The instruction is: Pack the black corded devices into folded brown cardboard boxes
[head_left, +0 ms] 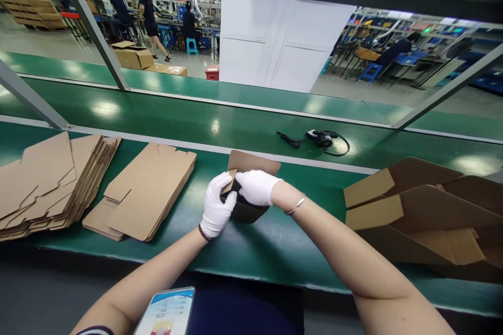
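Observation:
A small brown cardboard box (251, 213) stands on the green bench in front of me, its back flap (255, 161) raised. My left hand (218, 204), in a white glove, grips the box's left side, with the thumb and fingers closed around a small side flap (229, 183). Also white-gloved, my right hand (257, 187) reaches over the opening, its fingers bent at the upper end of that same flap. The right fingertips are partly hidden, and the inside of the box is dark.
Flat cardboard blanks lie in a near stack (153, 188) and a larger left stack (58, 183). Opened boxes (424, 220) stand at the right. Behind lies a black corded device (323, 139). Metal posts (94, 26) rise from the bench; several people work beyond.

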A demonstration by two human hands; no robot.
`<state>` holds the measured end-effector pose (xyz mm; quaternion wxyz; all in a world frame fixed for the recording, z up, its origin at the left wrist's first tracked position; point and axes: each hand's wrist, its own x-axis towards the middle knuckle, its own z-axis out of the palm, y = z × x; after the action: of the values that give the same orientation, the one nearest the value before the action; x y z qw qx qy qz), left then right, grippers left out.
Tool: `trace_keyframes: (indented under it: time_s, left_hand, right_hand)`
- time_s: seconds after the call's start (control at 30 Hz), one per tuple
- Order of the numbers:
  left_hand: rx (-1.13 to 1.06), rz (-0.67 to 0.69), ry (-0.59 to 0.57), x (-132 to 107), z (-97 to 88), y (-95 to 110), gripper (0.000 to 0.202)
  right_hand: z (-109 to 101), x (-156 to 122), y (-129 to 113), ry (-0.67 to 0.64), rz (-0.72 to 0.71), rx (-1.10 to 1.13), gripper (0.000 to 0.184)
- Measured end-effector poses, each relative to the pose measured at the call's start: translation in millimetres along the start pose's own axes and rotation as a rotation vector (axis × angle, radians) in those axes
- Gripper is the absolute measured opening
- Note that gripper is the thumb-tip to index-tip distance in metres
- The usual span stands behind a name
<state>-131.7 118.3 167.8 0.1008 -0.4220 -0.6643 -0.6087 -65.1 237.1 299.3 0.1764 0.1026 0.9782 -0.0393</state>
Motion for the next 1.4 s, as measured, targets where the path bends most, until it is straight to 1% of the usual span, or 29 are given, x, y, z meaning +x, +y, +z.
trace_keyframes:
  time_s: [0.07,0.13,0.17,0.2,0.27,0.33,0.43,0.5,0.57,0.63,0.67,0.7,0.73,0.77,0.83,0.87,0.9,0.93,0.97,1.03,1.07,1.1,1.17,1.2,1.23,1.27,1.3,1.33,1.4]
  left_hand:
    - [-0.023,-0.137,0.061,7,4.4,2,0.032]
    - [-0.05,-0.246,0.074,13,7.0,3,0.032]
    - [-0.053,-0.278,0.074,15,7.6,4,0.033]
    - [-0.047,-0.29,0.075,17,7.8,4,0.033]
    - [-0.019,-0.27,0.079,17,7.4,2,0.034]
    - [0.009,-0.204,0.07,15,6.4,0,0.035]
    - [0.039,-0.085,0.04,11,3.8,-7,0.035]
    - [0.058,0.018,0.004,11,0.6,-13,0.033]
    - [0.045,0.177,-0.071,17,-3.9,-18,0.031]
    - [0.028,0.376,-0.205,28,-9.2,-21,0.029]
    - [0.03,0.456,-0.29,34,-11.7,-22,0.029]
    - [0.044,0.518,-0.373,41,-14.0,-23,0.031]
    - [0.065,0.563,-0.449,47,-16.0,-22,0.032]
    - [0.087,0.593,-0.507,52,-17.6,-21,0.033]
    - [0.118,0.624,-0.579,59,-19.2,-17,0.034]
    - [0.126,0.627,-0.592,61,-19.1,-14,0.035]
    - [0.132,0.621,-0.591,60,-18.2,-11,0.035]
    - [0.138,0.612,-0.585,59,-16.5,-9,0.036]
    - [0.144,0.599,-0.57,56,-14.0,-7,0.036]
    - [0.15,0.568,-0.536,48,-6.9,-6,0.033]
    - [0.133,0.542,-0.519,43,-2.9,-6,0.031]
    - [0.077,0.493,-0.496,38,1.2,-8,0.03]
    - [-0.091,0.341,-0.414,26,7.4,-10,0.031]
    - [-0.182,0.249,-0.352,21,8.9,-9,0.036]
    - [-0.274,0.149,-0.284,17,9.0,-8,0.046]
    - [-0.358,0.046,-0.231,14,7.6,-5,0.059]
    - [-0.427,-0.058,-0.2,13,5.0,-1,0.072]
    - [-0.48,-0.166,-0.2,13,1.4,4,0.084]
    - [-0.552,-0.374,-0.269,16,-6.1,14,0.099]
  right_hand:
    - [6,-8,6,0.111,0.036,0.037,0.025]
    - [12,-14,4,0.223,0.097,-0.011,0.028]
    - [14,-16,1,0.252,0.117,-0.057,0.03]
    - [15,-16,-2,0.261,0.131,-0.099,0.032]
    - [12,-14,-7,0.222,0.112,-0.138,0.031]
    - [6,-9,-6,0.144,0.056,-0.148,0.026]
    - [-8,2,1,0.001,-0.051,-0.189,0.022]
    - [-14,8,6,-0.072,-0.112,-0.228,0.018]
    - [-16,11,10,-0.089,-0.165,-0.212,0.02]
    - [-15,9,14,-0.06,-0.159,-0.087,0.024]
    - [-12,4,16,-0.02,-0.135,0.009,0.026]
    - [-9,-2,19,0.054,-0.1,0.116,0.028]
    - [-5,-11,24,0.164,-0.056,0.226,0.03]
    - [1,-22,29,0.305,-0.011,0.338,0.031]
    - [17,-45,41,0.595,0.08,0.558,0.032]
    - [28,-54,48,0.69,0.133,0.673,0.031]
    - [40,-61,54,0.73,0.194,0.784,0.029]
    - [52,-64,58,0.739,0.255,0.881,0.029]
    - [65,-64,62,0.714,0.272,0.971,0.037]
    - [87,-53,63,0.682,0.224,1.112,0.053]
    - [97,-46,61,0.711,0.189,1.154,0.055]
    - [104,-39,60,0.772,0.166,1.172,0.051]
    - [113,-31,59,0.921,0.149,1.141,0.032]
    - [114,-30,60,0.963,0.135,1.106,0.021]
    - [114,-32,62,0.968,0.105,1.062,0.013]
    - [113,-36,65,0.945,0.062,1.006,0.009]
    - [111,-42,67,0.91,0.017,0.937,0.01]
    - [108,-47,69,0.878,-0.017,0.856,0.013]
    - [101,-55,69,0.828,-0.057,0.678,0.018]
